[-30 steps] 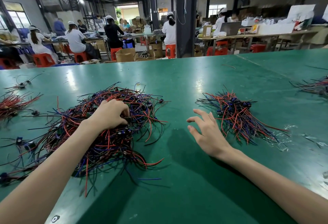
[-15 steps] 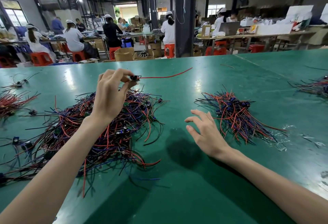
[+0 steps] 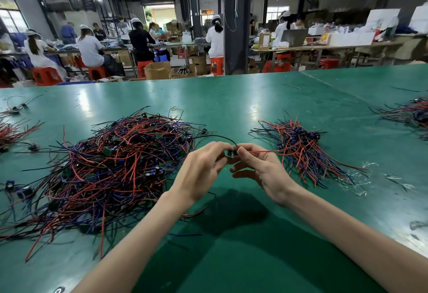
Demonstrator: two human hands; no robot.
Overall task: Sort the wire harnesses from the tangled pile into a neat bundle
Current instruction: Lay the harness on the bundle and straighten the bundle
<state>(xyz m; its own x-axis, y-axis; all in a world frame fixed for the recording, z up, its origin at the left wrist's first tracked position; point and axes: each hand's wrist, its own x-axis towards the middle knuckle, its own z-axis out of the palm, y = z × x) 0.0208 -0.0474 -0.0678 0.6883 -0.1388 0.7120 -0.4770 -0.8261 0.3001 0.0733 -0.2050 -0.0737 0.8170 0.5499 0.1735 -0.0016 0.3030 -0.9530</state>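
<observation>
Holding one wire harness (image 3: pixel 232 153) between left hand (image 3: pixel 201 172) and right hand (image 3: pixel 261 169), just above the green table (image 3: pixel 231 258), near its middle. Pinching the small black connector from either side, thumb and forefinger of each hand closed on it, fingertips almost meeting. Remaining right fingers bent loosely underneath, gripping nothing else visible.

Trails a black wire (image 3: pixel 215 137) from the connector in an arc up and left toward the tangled pile (image 3: pixel 120 165), and a red wire (image 3: pixel 259 151) straight out to the right toward the neat bundle (image 3: pixel 301 149). Cannot tell whether either wire end touches those heaps.

To the left of the hands, lying on the table: the tangled pile, a broad mound of red, blue and black wires with small green boards and black parts mixed in, strands straggling out to the near left edge. To the right, well apart from the pile: the neat bundle, connectors gathered at the far end, wire tails fanned toward the near right. Just beside those tails, scraps of clear plastic (image 3: pixel 354 176).

At the far right edge, another wire heap (image 3: pixel 414 111); at the far left edge, a spray of red wires (image 3: pixel 11 132) and a few loose parts (image 3: pixel 23 192).

Beyond the table, seated workers in white caps (image 3: pixel 89 47) on red stools (image 3: pixel 216 65), cardboard boxes (image 3: pixel 157 70), a dark pillar (image 3: pixel 236 26)
</observation>
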